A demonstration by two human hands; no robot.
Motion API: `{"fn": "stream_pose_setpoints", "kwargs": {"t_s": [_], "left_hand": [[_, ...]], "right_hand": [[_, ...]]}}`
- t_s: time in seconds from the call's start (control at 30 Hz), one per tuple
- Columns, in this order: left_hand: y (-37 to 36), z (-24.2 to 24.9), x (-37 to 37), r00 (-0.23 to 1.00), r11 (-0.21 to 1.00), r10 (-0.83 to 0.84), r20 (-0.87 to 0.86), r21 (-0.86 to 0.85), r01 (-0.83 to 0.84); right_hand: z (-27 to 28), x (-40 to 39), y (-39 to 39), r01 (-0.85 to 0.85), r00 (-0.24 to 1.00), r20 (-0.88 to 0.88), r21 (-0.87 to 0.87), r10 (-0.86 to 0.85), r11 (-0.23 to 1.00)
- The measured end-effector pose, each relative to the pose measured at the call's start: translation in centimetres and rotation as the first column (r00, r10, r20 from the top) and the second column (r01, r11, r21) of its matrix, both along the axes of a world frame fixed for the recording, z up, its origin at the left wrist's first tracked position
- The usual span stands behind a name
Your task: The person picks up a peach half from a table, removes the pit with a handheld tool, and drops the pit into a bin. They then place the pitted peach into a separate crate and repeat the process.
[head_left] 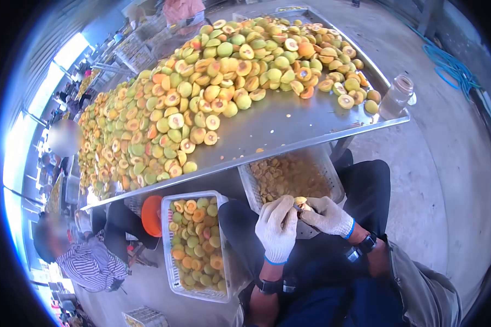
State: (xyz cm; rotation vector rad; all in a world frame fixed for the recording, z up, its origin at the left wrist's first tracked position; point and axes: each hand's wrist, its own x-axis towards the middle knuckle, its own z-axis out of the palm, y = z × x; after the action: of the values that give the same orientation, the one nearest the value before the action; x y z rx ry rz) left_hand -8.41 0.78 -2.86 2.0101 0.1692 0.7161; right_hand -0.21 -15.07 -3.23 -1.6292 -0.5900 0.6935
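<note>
Both my hands wear off-white knit gloves and meet over a crate between my knees. My left hand (pixel 278 226) is closed, its fingertips pinching a peach half (pixel 300 201) with yellow flesh. My right hand (pixel 328 217) is closed against the other side of the fruit. A small dark tool (pixel 297 207) shows at the cut face and seems to run into the right hand, which hides most of it. Below lies the white crate (pixel 337 185) of brown pits and scraps. Left of my knee stands another white crate (pixel 167 240), full of peach halves.
A metal table (pixel 289 122) with a raised rim bears a big heap of halved peaches (pixel 223 71). A clear jar (pixel 398 95) stands at its right corner. An orange bucket (pixel 151 216) and a seated co-worker (pixel 93 261) are at left. A blue hose (pixel 450 62) lies at far right.
</note>
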Motion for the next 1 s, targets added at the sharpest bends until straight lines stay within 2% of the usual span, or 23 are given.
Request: {"fn": "stream_pose_setpoints", "kwargs": {"t_s": [0.07,0.13,0.17,0.2,0.23,0.3,0.33,0.4,0.43,0.47,0.5,0.53,0.6,0.63,0.7,0.8,0.87,1.0], "left_hand": [[-0.2,0.2,0.3,0.992,0.973,0.044,0.116,0.219,-0.068],[-0.9,0.3,0.7,0.986,0.971,0.04,0.161,0.226,-0.077],[-1.4,0.3,0.5,0.992,0.992,0.082,0.095,0.09,-0.091],[-1.8,0.4,0.5,0.993,0.993,0.114,0.023,-0.046,-0.113],[-2.1,0.1,0.5,0.995,0.994,0.1,0.015,-0.037,-0.1],[-2.3,-0.4,0.7,0.994,0.982,0.111,-0.002,-0.153,-0.11],[-2.4,-0.3,0.6,0.994,0.983,0.105,-0.006,-0.151,-0.105],[-2.6,0.8,0.9,0.991,0.993,0.119,-0.064,0.029,-0.117],[-2.5,0.7,1.2,0.991,0.993,0.114,-0.066,0.032,-0.112],[-2.5,0.5,1.5,0.995,0.98,0.086,0.043,0.174,-0.093],[-2.4,0.4,1.7,0.988,0.945,0.041,0.147,0.314,-0.086],[-2.3,0.3,1.8,0.989,0.945,0.035,0.146,0.317,-0.08],[-2.2,0.1,1.9,0.979,0.883,-0.03,0.201,0.465,-0.068],[-2.0,0.4,1.8,0.979,0.883,-0.035,0.201,0.466,-0.064],[-2.0,1.5,1.5,0.981,0.801,-0.103,0.166,0.599,-0.017],[-2.7,3.0,1.6,0.974,0.763,-0.118,0.195,0.646,-0.037],[-2.9,3.3,1.5,0.971,0.761,-0.147,0.191,0.649,-0.012],[-3.1,3.1,0.9,0.959,0.782,-0.206,0.193,0.622,0.042]], "right_hand": [[-0.3,0.0,-0.3,0.017,1.0,0.023,0.034,-0.018,0.999],[-0.1,0.1,-0.7,0.001,0.993,-0.12,-0.02,-0.003,1.0],[0.2,0.1,-0.8,0.007,0.993,-0.122,-0.015,-0.009,1.0],[0.6,0.0,-0.9,0.006,0.974,-0.228,0.001,-0.006,1.0],[0.7,-0.1,-1.2,0.012,0.941,-0.338,0.022,-0.004,1.0],[0.2,-0.3,-0.9,0.059,0.955,-0.295,0.054,-0.041,0.997],[0.0,-0.4,-0.8,0.099,0.966,-0.249,0.084,-0.075,0.992],[0.5,-0.3,-1.1,0.111,0.95,-0.304,0.099,-0.076,0.989],[0.6,-0.3,-1.2,0.117,0.931,-0.358,0.113,-0.07,0.987],[0.3,-0.3,-1.3,0.12,0.93,-0.361,0.115,-0.071,0.986],[-0.2,-0.2,-1.3,0.125,0.953,-0.293,0.134,-0.081,0.983],[-0.5,-0.1,-1.4,0.132,0.97,-0.225,0.152,-0.096,0.979],[-0.9,0.1,-2.0,0.117,0.965,-0.251,0.15,-0.076,0.982],[-1.0,0.2,-2.2,0.091,0.96,-0.275,0.146,-0.048,0.985],[-0.8,0.1,-2.1,0.118,0.969,-0.238,0.187,-0.072,0.975],[-1.4,-0.2,-1.9,0.164,0.979,-0.16,0.25,-0.126,0.954],[-2.6,-0.2,-1.6,0.173,0.969,-0.229,0.37,-0.091,0.913],[-3.6,-0.3,-2.0,0.091,0.985,-0.172,0.444,-0.015,0.892]]}}
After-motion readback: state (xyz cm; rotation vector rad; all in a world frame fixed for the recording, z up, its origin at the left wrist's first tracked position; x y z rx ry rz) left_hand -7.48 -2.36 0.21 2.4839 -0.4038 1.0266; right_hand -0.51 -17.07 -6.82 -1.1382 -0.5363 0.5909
